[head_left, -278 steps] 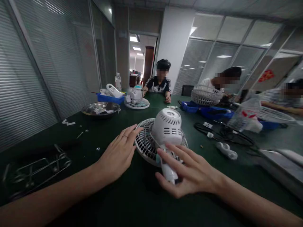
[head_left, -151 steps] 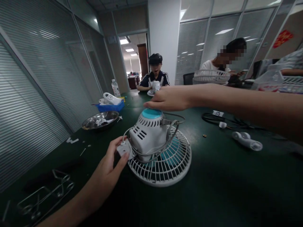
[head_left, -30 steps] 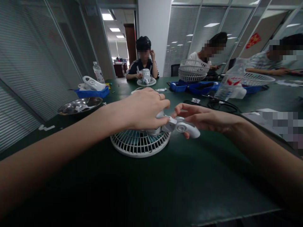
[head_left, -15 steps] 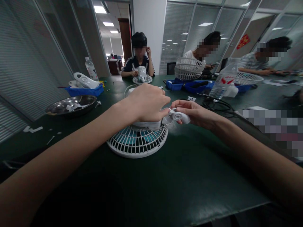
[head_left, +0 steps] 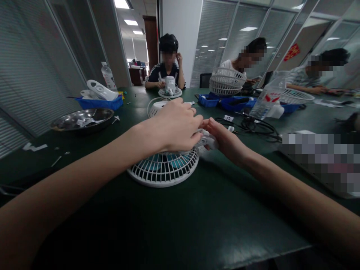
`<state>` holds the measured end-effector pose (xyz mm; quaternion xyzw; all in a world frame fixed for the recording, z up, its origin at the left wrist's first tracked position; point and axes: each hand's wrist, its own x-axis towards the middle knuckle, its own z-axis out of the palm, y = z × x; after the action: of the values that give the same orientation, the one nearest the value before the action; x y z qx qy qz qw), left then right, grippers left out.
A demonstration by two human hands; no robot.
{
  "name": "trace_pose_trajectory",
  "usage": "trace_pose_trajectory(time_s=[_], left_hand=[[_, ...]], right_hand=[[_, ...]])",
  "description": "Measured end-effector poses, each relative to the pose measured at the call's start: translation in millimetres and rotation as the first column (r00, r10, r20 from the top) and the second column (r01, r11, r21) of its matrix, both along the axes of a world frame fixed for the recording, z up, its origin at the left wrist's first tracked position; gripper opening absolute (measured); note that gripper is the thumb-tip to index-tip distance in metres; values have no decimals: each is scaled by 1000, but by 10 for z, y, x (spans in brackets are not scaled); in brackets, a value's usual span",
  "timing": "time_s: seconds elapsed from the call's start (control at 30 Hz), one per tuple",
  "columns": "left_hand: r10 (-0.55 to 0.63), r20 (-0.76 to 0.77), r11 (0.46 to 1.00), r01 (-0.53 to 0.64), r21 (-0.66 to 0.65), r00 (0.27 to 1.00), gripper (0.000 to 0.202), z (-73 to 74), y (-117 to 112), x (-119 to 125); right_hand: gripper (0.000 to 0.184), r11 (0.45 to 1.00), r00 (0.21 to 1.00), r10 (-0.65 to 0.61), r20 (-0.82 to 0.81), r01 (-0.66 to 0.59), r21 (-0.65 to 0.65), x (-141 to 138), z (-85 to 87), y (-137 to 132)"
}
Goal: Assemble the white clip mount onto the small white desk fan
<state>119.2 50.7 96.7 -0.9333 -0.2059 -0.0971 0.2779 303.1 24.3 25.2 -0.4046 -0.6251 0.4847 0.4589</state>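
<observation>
An electric fan point(head_left: 164, 174) lies face down on the table, its white wire grille underneath and light-blue blades showing through. My left hand point(head_left: 177, 125) is bent over the fan's white motor housing point(head_left: 157, 108), covering much of it, with the thumb beside a white plastic joint piece point(head_left: 209, 141). My right hand point(head_left: 222, 137) presses that piece against the right side of the fan, fingers behind it. Whether the piece is joined to the housing is hidden by my hands.
At left stand a metal bowl point(head_left: 81, 120) with small parts and a blue tray point(head_left: 99, 105) with white fan parts. Several loose screws lie nearby. On the right are a plastic bottle point(head_left: 268, 99), black cables point(head_left: 260, 127) and stacked grilles point(head_left: 227, 80). Co-workers sit across the table.
My right hand has moved slightly left and turned, bringing the white plastic piece closer to the fan and under my left hand. The view has shifted a little.
</observation>
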Motion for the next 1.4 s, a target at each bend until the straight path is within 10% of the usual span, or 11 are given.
trace_pose_trajectory(time_s=[0.3, 0.43, 0.5, 0.67, 0.93, 1.27, 1.4], left_hand=[[-84, -17, 996, 84, -9, 996, 47, 3, 31, -20], [-105, -50, 994, 104, -9, 993, 44, 0, 18, -11], [-113, -54, 994, 112, -21, 992, 44, 3, 7, 0], [-119, -55, 992, 117, -48, 991, 44, 13, -13, 4], [-188, -67, 981, 185, -53, 980, 43, 22, 12, -19], [-116, -53, 992, 114, -47, 992, 46, 20, 93, -8], [-36, -28, 999, 36, -23, 999, 48, 0, 108, 4]], right_hand=[[48, 997, 991, 13, -134, -23, -69, -56, 115, -74], [65, 960, 963, -222, 152, 189, 205, 115, 74, 101], [65, 844, 701, -498, 510, 259, 469, 327, 19, 240], [36, 780, 337, -625, 704, 283, 558, 974, -124, 453], [29, 818, 103, -553, 826, 254, 516, 1254, -240, 498], [17, 737, 294, -676, 676, 253, 627, 956, 173, 310], [18, 821, 740, -517, 430, 288, 492, 719, 315, 172]])
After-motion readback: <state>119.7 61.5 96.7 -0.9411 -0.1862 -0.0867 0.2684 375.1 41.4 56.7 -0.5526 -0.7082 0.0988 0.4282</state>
